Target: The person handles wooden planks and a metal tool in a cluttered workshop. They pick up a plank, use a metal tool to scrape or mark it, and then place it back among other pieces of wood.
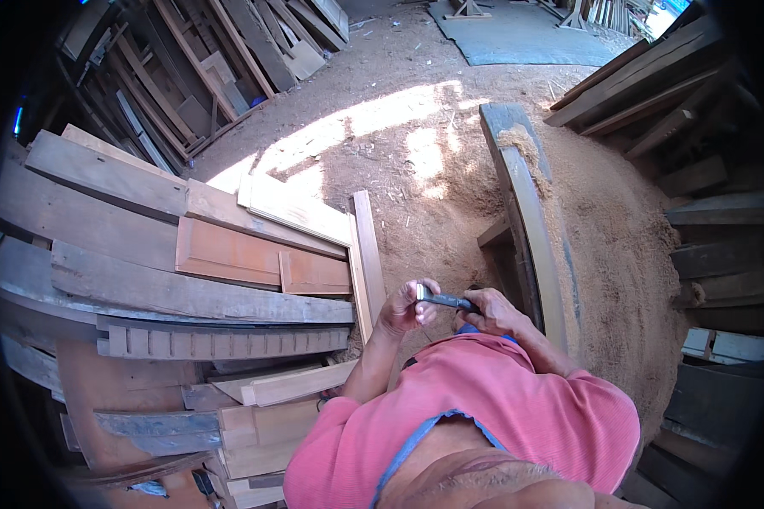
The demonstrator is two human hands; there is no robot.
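In front of my chest, both hands are on a narrow, dark, bar-shaped tool with a bright, shiny flat end; its exact kind I cannot make out. My left hand has its fingers curled round the shiny end. The darker end sits in the grip of my right hand, whose thumb and fingers close on it. Just right of my hands runs a long wooden beam, stretching away from me, with wood shavings on its far part.
Boards and panels lie stacked along my left, reaching close to my left arm. Sawdust heaps beyond the beam. More timber lines the right side, and planks lean at far left. A blue-grey mat covers the far floor.
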